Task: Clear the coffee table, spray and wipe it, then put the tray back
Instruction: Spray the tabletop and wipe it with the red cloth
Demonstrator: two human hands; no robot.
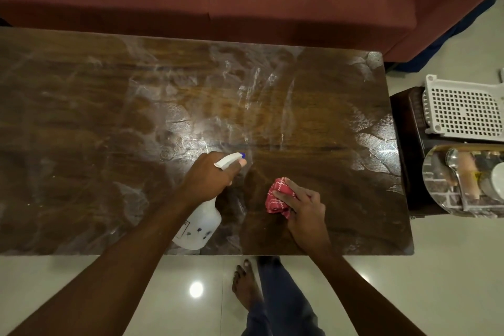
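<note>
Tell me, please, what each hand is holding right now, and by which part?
The left hand grips the spray bottle at its neck and trigger; the right hand presses the bunched red cloth from above.

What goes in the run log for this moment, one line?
phase: spray | left hand: holds spray bottle | right hand: presses red cloth on coffee table | tray: off table, right

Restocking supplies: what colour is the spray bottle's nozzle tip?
Blue, on the white spray bottle, head view.

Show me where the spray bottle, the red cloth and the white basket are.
spray bottle (203, 222): head view, on its white body.
red cloth (278, 198): head view, on its bunched middle.
white basket (461, 109): head view, on its perforated face.
</note>
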